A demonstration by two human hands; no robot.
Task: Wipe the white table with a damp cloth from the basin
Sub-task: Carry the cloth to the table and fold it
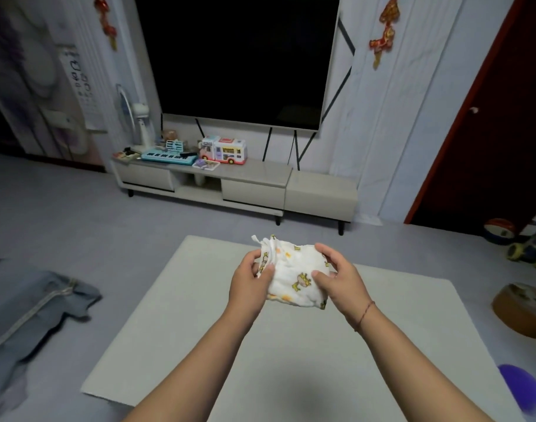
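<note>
A person stands over a low white worktop [291,376], both bare arms reaching forward. A small white cloth [294,278], printed with yellow cartoon figures, is held in the air between the two hands. It hangs above the far half of the worktop and does not touch it.

The left hand [250,280] pinches the bunched left edge, thumb on top. The right hand [337,277] grips the right side, its fingers [324,249] curled over the top edge and the thumb pressed on the front. Held like this, the cloth looks as if it is being gathered into a pad that fits under one palm, a sensible step before wiping. Whether it is damp cannot be told. My guess is that wiping has not yet begun.

Blue jeans [32,306] lie crumpled on the grey floor to the left, apart from the worktop. To the right stands a round orange object [522,309]. A blurred purple object [516,388] sits just beside the near right corner; it may be the basin, but I cannot tell. All three are low and off the worktop, so only a sweep running past its edge would meet them.

Beyond is a pale TV cabinet [254,184] carrying a toy bus [224,149] and a toy keyboard [166,156]. A dark television [239,59] hangs above it.
</note>
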